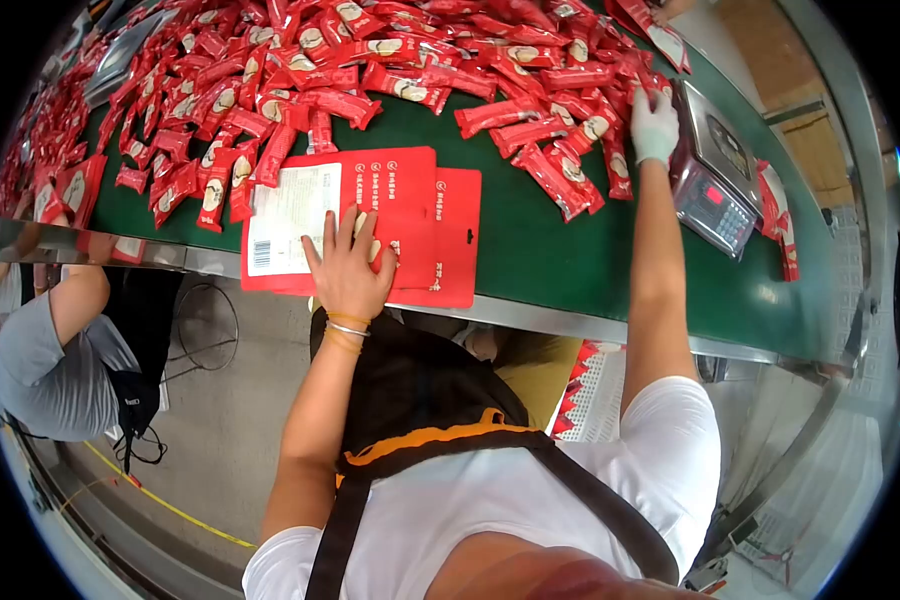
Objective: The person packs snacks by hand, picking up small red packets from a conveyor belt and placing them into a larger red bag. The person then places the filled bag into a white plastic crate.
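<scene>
My left hand (350, 265), bare with bands at the wrist, lies spread on a stack of flat red pouches (415, 200) at the green table's front edge. The top pouch shows a white label with a barcode. My right hand (655, 125), in a pale glove, reaches to the right end of the heap of small red packets (560, 180), beside the digital scale (718, 165). Its fingers point away and downward at the packets; whether they hold one is hidden.
The green table (410, 135) has a metal front edge. Red pouches (778, 220) lie right of the scale. A co-worker's arm (75, 300) is at the left, with a red pouch (80, 190) nearby. Another person's hand (670, 8) shows at the top right.
</scene>
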Demonstrator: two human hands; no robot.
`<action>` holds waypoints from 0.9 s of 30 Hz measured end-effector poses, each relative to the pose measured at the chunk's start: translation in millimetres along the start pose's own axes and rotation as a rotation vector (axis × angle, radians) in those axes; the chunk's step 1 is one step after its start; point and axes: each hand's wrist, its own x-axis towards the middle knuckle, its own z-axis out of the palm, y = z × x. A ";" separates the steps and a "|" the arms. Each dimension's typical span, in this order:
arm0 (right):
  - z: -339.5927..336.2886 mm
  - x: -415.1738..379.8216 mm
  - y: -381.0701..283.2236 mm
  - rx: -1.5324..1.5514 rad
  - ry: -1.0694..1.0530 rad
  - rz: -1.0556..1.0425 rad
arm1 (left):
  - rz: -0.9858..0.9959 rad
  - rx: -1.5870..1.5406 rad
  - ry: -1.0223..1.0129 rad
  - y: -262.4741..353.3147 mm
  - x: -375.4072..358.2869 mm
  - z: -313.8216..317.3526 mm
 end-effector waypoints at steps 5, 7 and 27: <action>101.8 39.6 77.3 -0.228 -0.419 -0.249 | -0.020 -0.010 0.031 0.4 2.6 -1.5; 103.0 19.1 72.3 -0.367 -0.368 -0.522 | -0.006 -0.020 0.043 0.3 1.6 -0.5; -59.9 -177.5 -8.4 0.681 -0.390 0.092 | 0.206 0.073 -0.123 35.5 -14.4 24.8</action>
